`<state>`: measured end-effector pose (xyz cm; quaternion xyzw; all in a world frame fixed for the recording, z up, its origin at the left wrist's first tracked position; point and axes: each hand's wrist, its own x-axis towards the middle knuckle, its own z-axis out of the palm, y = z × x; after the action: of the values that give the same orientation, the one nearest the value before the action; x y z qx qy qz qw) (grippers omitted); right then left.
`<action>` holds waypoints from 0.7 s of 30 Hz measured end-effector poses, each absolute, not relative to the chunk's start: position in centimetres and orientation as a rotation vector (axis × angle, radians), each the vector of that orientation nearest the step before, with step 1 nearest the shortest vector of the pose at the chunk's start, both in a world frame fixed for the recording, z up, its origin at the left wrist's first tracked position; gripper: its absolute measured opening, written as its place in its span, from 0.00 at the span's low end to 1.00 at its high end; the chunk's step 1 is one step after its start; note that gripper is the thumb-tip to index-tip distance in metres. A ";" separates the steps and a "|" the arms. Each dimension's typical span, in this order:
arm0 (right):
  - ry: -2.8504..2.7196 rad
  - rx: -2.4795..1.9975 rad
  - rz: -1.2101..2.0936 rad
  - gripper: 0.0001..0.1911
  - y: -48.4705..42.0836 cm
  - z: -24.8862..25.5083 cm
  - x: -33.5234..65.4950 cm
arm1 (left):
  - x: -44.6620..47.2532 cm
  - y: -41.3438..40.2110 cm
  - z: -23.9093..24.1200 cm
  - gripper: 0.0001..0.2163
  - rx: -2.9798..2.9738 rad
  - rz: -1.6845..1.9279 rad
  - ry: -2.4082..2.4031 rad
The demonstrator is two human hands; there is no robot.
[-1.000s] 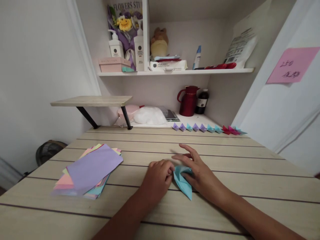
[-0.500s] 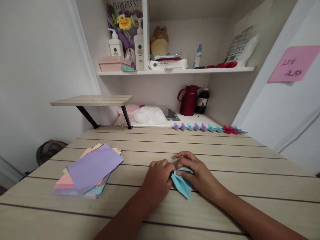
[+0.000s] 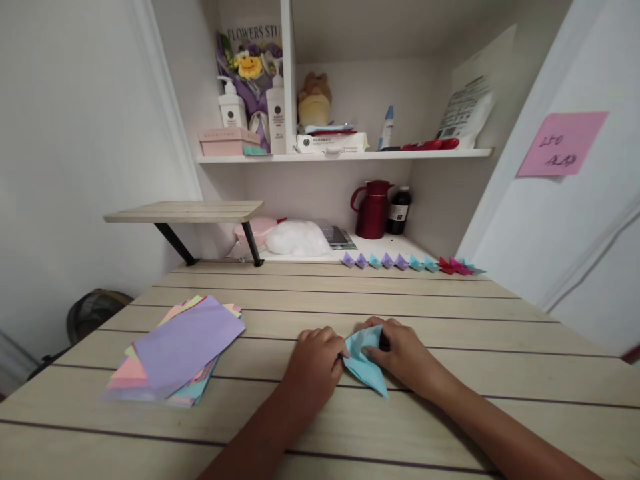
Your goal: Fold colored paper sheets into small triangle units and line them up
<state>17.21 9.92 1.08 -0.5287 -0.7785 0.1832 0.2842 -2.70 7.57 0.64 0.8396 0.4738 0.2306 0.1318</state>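
On the slatted wooden table point(image 3: 500, 380), the left hand point(image 3: 316, 360) is curled, appearing to pinch a corner, though its fingertips are partly hidden. The right hand point(image 3: 403, 350) grips the opposite side between thumb and bent fingers. Between them, the folded blue paper point(image 3: 365, 370) has its long axis far-to-near, slanting right, its sharp tip point(image 3: 385, 393) toward the person.

The folded paper point(image 3: 364, 363) here is plain light blue against a pale wood-toned, dark-striped tabletop point(image 3: 425, 433), while the paper stack point(image 3: 190, 347) over there shows lilac on top and pink, yellow and blue at its edges. I see a row of paper shapes point(image 3: 387, 261), 4 of them lilac, others light blue, red and magenta, plus a deep red flask point(image 3: 373, 212) and a pink note point(image 3: 564, 145).
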 end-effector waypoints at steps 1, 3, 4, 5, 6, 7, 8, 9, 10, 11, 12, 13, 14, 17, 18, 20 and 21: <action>-2.079 -1.452 0.450 0.10 10.1 1.0 17.0 | -2.7 7.6 0.7 0.10 2.432 0.668 1.376; -2.069 -1.515 0.373 0.07 10.6 0.6 16.6 | -2.7 7.6 0.7 0.10 2.428 0.682 1.371; -2.064 -1.542 0.338 0.05 10.8 0.5 16.4 | -2.7 7.7 0.7 0.10 2.427 0.693 1.368; -2.061 -1.562 0.314 0.02 11.0 0.4 16.3 | -2.7 7.7 0.6 0.10 2.425 0.706 1.365; -2.060 -1.576 0.303 0.03 11.1 0.3 16.3 | -2.7 7.7 0.6 0.10 2.424 0.721 1.361; -2.060 -1.578 0.312 0.05 11.2 0.3 16.2 | -2.7 7.7 0.5 0.09 2.421 0.734 1.358; -2.062 -1.561 0.343 0.05 11.2 0.4 16.2 | -2.7 7.8 0.4 0.09 2.419 0.745 1.356; -2.066 -1.521 0.391 0.06 11.2 0.4 16.2 | -2.7 7.8 0.2 0.09 2.416 0.755 1.359; -2.073 -1.462 0.452 0.05 11.2 0.6 16.2 | -2.7 7.8 0.1 0.08 2.413 0.763 1.364; -2.083 -1.392 0.515 0.05 11.1 0.7 16.2 | -2.7 7.8 0.0 0.08 2.410 0.766 1.370; -2.094 -1.318 0.574 0.05 11.0 0.8 16.3 | -2.7 7.8 -0.1 0.08 2.407 0.768 1.377; -2.100 -1.252 0.625 0.05 11.0 0.8 16.3 | -2.8 7.8 -0.2 0.08 2.405 0.768 1.382; -2.101 -1.209 0.663 0.05 10.9 0.9 16.3 | -2.8 7.8 -0.3 0.08 2.404 0.771 1.384; -2.067 -1.182 0.690 0.05 10.5 1.0 16.3 | -2.8 7.6 -0.2 0.08 2.412 0.773 1.401; -2.062 -1.187 0.668 0.06 10.3 1.0 16.2 | -2.8 7.6 0.0 0.08 2.411 0.771 1.418; -2.078 -1.207 0.594 0.07 9.9 1.1 16.0 | -2.8 7.4 0.4 0.09 2.397 0.763 1.470; -2.092 -1.221 0.556 0.08 9.7 1.1 15.8 | -2.7 7.4 0.6 0.09 2.388 0.754 1.498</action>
<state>15.84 9.66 1.07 -0.4650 -0.7968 0.2119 0.3224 -2.72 7.37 0.59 0.8134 0.5100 0.2566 0.1115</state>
